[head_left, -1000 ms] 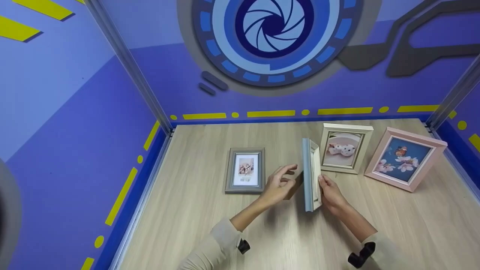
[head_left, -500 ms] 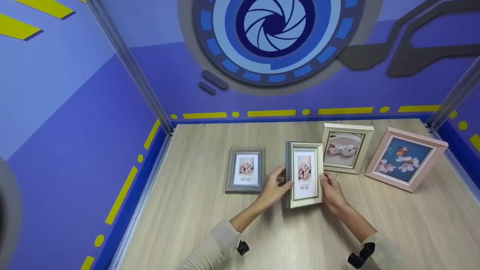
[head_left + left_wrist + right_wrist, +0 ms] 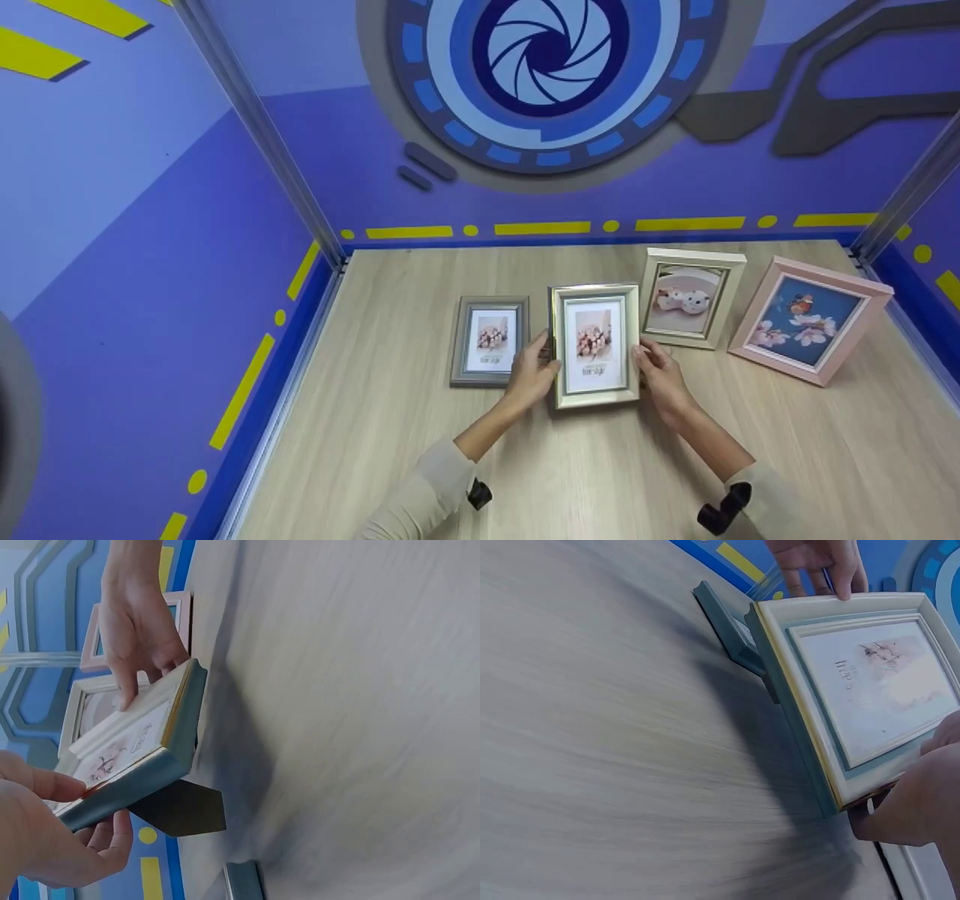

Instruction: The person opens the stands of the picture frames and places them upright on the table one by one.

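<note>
A cream-and-gold picture frame with a bouquet photo is held upright off the table between both hands. My left hand grips its left edge, thumb in front and fingers behind. On the opposite edge, my right hand pinches the frame, its thumb at the front. In the left wrist view, the held frame shows blue-grey sides, and a dark stand flap juts out at its back. A grey picture frame leans on its own just left of my left hand.
Behind and right of my right hand stands a cream frame with a photo of two white round things. A pink frame with a bird-and-blossom picture stands farther right. Blue printed walls enclose the wooden table at the back and sides.
The held frame has turned from edge-on to facing the camera and shifted left. My left hand has closed onto its left edge. My right hand has kept its grip.
</note>
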Demonstrator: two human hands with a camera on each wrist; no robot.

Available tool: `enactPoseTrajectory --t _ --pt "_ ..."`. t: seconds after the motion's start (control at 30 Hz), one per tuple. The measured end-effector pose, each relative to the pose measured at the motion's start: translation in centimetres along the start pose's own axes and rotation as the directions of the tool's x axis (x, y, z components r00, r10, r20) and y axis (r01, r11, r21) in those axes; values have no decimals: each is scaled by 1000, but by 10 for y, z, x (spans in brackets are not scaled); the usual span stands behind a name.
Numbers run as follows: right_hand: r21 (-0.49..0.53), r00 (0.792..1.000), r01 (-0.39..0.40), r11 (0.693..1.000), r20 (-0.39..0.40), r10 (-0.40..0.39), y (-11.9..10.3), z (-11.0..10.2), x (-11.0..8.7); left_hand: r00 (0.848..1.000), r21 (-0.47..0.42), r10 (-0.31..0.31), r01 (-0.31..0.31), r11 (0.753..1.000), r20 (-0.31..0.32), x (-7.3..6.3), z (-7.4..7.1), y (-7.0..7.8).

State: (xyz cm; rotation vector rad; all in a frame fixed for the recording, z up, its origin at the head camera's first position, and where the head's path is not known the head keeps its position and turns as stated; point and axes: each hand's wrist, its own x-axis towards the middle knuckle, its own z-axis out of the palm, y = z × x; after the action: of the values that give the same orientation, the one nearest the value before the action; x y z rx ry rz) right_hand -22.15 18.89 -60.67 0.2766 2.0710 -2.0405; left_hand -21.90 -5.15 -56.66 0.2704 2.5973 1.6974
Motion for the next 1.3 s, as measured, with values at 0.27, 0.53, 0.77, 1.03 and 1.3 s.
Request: enactPoseTrajectory --t 0.27,0.53,0.77,1.03,1.3 --pt "-40 996 71 997 -44 -73 -9 0 7 997 99 25 -17 995 -79 12 -7 -5" --pt "-8 988 118 993 -100 -118 -13 3 19 990 113 46 -31 993 -135 29 -9 -6" --pt "-51 977 122 991 -171 -129 -22 12 27 984 143 18 8 990 -179 45 -6 -11" --pt "-76 954 145 987 -256 -160 -24 29 42 960 167 53 -6 986 -276 66 -6 -18" --pt "-43 923 170 984 -343 -175 -25 36 57 955 111 79 -48 993 -286 88 3 -19"
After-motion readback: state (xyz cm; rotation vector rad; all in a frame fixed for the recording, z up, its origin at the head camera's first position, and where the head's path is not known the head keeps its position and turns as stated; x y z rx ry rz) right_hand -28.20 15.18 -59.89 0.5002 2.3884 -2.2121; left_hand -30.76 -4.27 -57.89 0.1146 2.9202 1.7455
